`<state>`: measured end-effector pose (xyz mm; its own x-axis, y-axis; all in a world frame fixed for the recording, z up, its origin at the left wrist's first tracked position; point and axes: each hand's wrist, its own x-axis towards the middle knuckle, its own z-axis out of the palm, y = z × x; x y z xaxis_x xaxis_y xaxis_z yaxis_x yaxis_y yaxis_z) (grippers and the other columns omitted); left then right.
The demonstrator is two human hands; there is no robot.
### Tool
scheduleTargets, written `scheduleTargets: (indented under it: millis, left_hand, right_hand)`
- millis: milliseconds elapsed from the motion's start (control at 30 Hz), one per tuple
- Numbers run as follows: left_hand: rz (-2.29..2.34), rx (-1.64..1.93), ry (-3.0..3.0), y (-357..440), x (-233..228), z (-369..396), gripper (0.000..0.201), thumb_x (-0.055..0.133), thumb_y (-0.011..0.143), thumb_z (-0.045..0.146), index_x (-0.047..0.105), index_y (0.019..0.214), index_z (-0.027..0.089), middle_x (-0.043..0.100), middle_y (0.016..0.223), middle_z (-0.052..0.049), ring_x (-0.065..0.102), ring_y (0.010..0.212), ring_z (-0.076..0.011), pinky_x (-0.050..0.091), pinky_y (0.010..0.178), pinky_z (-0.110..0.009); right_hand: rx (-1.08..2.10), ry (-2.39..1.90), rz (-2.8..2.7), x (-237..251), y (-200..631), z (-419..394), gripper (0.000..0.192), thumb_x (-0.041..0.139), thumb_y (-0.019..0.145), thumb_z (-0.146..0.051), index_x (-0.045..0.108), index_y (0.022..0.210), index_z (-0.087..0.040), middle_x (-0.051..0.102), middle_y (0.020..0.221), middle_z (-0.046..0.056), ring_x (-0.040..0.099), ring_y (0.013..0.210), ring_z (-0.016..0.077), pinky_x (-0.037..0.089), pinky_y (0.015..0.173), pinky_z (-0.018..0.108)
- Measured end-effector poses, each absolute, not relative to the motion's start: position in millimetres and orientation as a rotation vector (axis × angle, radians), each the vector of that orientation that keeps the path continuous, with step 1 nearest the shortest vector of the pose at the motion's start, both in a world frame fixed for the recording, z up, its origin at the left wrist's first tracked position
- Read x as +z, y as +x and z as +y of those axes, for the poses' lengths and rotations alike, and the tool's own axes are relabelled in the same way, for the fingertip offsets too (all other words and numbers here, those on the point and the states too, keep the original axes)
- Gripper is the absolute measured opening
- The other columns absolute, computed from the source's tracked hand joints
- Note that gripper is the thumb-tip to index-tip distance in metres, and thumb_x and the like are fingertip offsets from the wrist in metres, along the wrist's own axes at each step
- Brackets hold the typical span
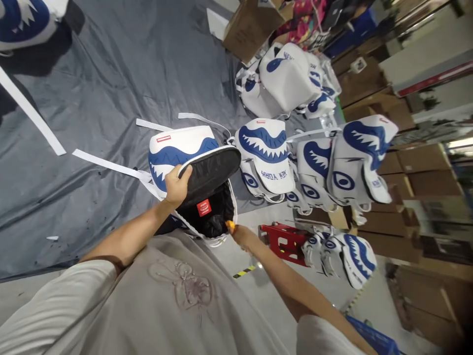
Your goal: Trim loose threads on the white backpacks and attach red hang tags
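A white backpack [177,148] with a blue shark-mouth print lies unzipped on a grey sheet [92,98]. My left hand [176,185] grips the edge of its black-lined flap [210,170] and holds it up. The black inside with a small red label [204,207] shows below the flap. My right hand [238,232] is at the lower rim of the opening, fingers closed on a small orange thing [229,225]; what it is I cannot tell.
Several more shark-print backpacks [314,162] lie in a row to the right, and a pile [288,79] sits further back. White strips [31,113] lie on the sheet. A red stool [283,241], cardboard boxes [247,24] and shelving stand around.
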<state>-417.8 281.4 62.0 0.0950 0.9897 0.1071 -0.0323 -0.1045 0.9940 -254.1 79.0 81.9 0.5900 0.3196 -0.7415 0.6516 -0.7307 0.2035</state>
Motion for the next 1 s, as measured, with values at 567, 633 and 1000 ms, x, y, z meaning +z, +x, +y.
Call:
scheduleTargets:
  millis: [567, 633, 1000]
  left_hand:
    - [0.875, 1.131, 1.616, -405.1, 74.0, 266.6, 0.046, 0.056, 0.085, 0.051, 0.037, 0.057, 0.020, 0.033, 0.056, 0.005, 0.032, 0.056, -0.0100, 0.030, 0.054, -0.024]
    - [0.912, 1.162, 1.587, -404.5, 72.8, 269.5, 0.045, 0.055, 0.085, 0.053, 0.038, 0.059, 0.020, 0.035, 0.058, 0.004, 0.033, 0.058, -0.0104, 0.031, 0.056, -0.024]
    - [0.997, 1.197, 1.666, -402.3, 66.8, 296.7, 0.050, 0.052, 0.083, 0.061, 0.036, 0.059, 0.021, 0.033, 0.059, 0.004, 0.033, 0.060, -0.0112, 0.032, 0.058, -0.025]
  right_hand:
    - [-0.694, 2.494, 1.568, -13.1, -304.9, 141.2, 0.041, 0.037, 0.097, -0.015, 0.047, 0.137, -0.010, 0.063, 0.118, 0.021, 0.061, 0.107, 0.0273, 0.043, 0.094, 0.040]
    - [-0.713, 2.529, 1.592, -23.6, -298.5, 148.1, 0.044, 0.043, 0.096, -0.020, 0.044, 0.139, -0.012, 0.062, 0.120, 0.020, 0.060, 0.109, 0.0265, 0.042, 0.096, 0.037]
    - [-0.821, 2.759, 1.349, -42.9, -272.1, 133.9, 0.046, 0.040, 0.100, -0.036, 0.038, 0.142, -0.017, 0.067, 0.112, 0.012, 0.065, 0.100, 0.0199, 0.044, 0.079, 0.024]
